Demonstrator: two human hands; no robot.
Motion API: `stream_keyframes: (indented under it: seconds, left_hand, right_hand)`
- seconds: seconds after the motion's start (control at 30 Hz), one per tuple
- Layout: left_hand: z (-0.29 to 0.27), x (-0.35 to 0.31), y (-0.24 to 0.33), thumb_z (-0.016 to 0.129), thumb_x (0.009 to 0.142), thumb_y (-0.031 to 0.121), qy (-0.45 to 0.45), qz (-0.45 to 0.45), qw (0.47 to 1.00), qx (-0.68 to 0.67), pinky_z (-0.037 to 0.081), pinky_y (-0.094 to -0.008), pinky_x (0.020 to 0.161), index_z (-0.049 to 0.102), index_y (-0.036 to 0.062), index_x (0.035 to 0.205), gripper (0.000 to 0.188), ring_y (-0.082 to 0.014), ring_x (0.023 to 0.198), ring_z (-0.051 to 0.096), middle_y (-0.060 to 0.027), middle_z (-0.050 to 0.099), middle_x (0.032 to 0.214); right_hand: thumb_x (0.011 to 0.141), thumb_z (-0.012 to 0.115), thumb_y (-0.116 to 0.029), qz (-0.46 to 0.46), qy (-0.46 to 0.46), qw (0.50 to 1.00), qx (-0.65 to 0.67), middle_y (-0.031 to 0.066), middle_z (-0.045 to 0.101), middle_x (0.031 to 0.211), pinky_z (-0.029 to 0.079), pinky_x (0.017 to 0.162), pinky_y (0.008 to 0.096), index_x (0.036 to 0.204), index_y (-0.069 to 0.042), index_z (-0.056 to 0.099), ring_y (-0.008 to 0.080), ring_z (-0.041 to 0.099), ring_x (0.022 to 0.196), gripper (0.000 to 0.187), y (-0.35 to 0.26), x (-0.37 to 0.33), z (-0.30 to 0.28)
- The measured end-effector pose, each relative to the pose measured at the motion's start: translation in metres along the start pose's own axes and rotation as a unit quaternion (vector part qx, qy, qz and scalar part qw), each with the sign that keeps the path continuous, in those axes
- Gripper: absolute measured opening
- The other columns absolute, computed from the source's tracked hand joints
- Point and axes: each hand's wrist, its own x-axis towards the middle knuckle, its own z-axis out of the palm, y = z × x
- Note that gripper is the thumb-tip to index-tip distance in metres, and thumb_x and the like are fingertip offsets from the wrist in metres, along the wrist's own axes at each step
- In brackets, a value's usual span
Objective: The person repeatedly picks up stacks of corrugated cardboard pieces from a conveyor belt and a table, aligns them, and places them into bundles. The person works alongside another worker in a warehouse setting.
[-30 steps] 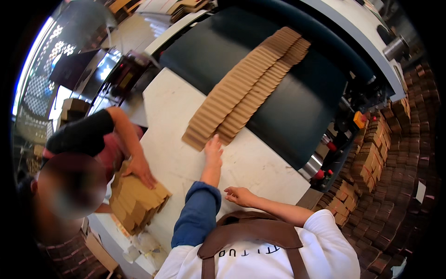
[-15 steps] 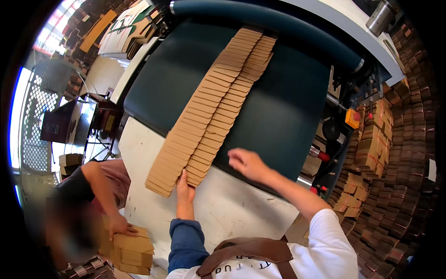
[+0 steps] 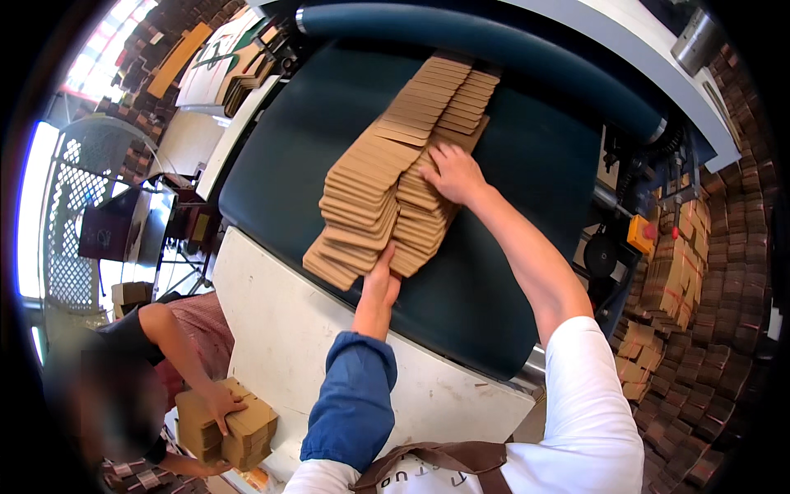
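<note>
A long, overlapping double row of brown flat-folded cardboard boxes [image 3: 366, 177] lies on the dark green conveyor belt [image 3: 280, 140]. Its near end is bunched into a thicker pile. My left hand [image 3: 380, 288] grips that near end where the two columns meet, thumb on top; the other fingers are mostly hidden below. Further up, my right hand [image 3: 457, 174] rests on the right-hand column with its fingers stretched and slightly apart.
A white worktop [image 3: 296, 337] borders the belt's near edge. At lower left a co-worker's hand [image 3: 220, 403] holds a cardboard stack [image 3: 247, 432]. A dark roller [image 3: 494, 58] crosses the belt's far end. Beside the machine's emergency button [image 3: 642, 234], bundled cardboard [image 3: 675, 272] is stacked.
My left hand has pushed the near end of the row forward onto the belt, bunching it. My right hand has come up from the belt's near edge onto the right column.
</note>
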Motion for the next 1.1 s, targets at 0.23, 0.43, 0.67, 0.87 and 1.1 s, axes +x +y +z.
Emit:
stream_keyframes:
  seconds: [0.23, 0.43, 0.67, 0.87, 1.1]
  left_hand:
    - [-0.134, -0.191, 0.088, 0.067, 0.087, 0.007, 0.100, -0.058, 0.985, 0.125, 0.040, -0.0398, 0.105, 0.043, 0.0067, 0.138, 0.057, -0.0222, 0.124, 0.049, -0.0057, 0.048, 0.138]
    - [-0.041, -0.191, 0.154, 0.080, 0.072, 0.041, -0.132, -0.026, 0.921, 0.365, 0.035, -0.0468, 0.106, 0.022, 0.0095, 0.149, 0.102, -0.0281, 0.138, 0.032, -0.0086, 0.030, 0.151]
    - [-0.049, -0.139, 0.118, 0.085, 0.066, 0.024, -0.117, 0.238, 0.730, 0.630, 0.047, -0.0421, 0.095, 0.010, 0.0150, 0.153, 0.115, -0.0317, 0.134, 0.037, -0.0135, 0.014, 0.156]
    - [-0.088, -0.245, 0.170, 0.084, 0.067, 0.032, -0.087, 0.182, 0.807, 0.554, 0.051, -0.0374, 0.086, 0.018, 0.0126, 0.151, 0.109, -0.0325, 0.120, 0.050, -0.0153, 0.029, 0.148]
    - [-0.204, -0.434, 0.185, 0.063, 0.085, 0.052, -0.068, 0.083, 0.887, 0.449, 0.052, -0.0318, 0.075, 0.023, 0.0070, 0.149, 0.088, -0.0233, 0.095, 0.062, -0.0201, 0.050, 0.130]
  right_hand:
    - [0.088, 0.055, -0.048, -0.125, -0.142, 0.975, 0.117, 0.0214, 0.053, 0.127, 0.046, 0.094, 0.0417, 0.122, -0.001, 0.056, 0.0344, 0.052, 0.116, 0.058, -0.132, -0.151, -0.016]
    - [0.096, 0.046, -0.031, -0.100, -0.064, 0.963, 0.242, 0.0147, 0.046, 0.139, 0.038, 0.104, 0.0371, 0.135, -0.007, 0.048, 0.0330, 0.045, 0.125, 0.046, -0.090, -0.104, 0.010]
    - [0.102, 0.033, -0.044, 0.075, -0.170, 0.792, 0.581, 0.0137, 0.045, 0.142, 0.035, 0.106, 0.0321, 0.143, -0.004, 0.039, 0.0240, 0.043, 0.129, 0.057, -0.123, -0.123, 0.038]
    - [0.102, 0.038, -0.042, 0.025, -0.216, 0.841, 0.495, 0.0091, 0.053, 0.134, 0.040, 0.100, 0.0316, 0.139, -0.007, 0.045, 0.0203, 0.052, 0.119, 0.051, -0.231, -0.174, -0.022]
    - [0.100, 0.025, -0.052, 0.042, -0.355, 0.883, 0.303, 0.0193, 0.068, 0.083, 0.054, 0.064, 0.0374, 0.104, 0.006, 0.064, 0.0273, 0.068, 0.069, 0.070, -0.365, -0.305, -0.049]
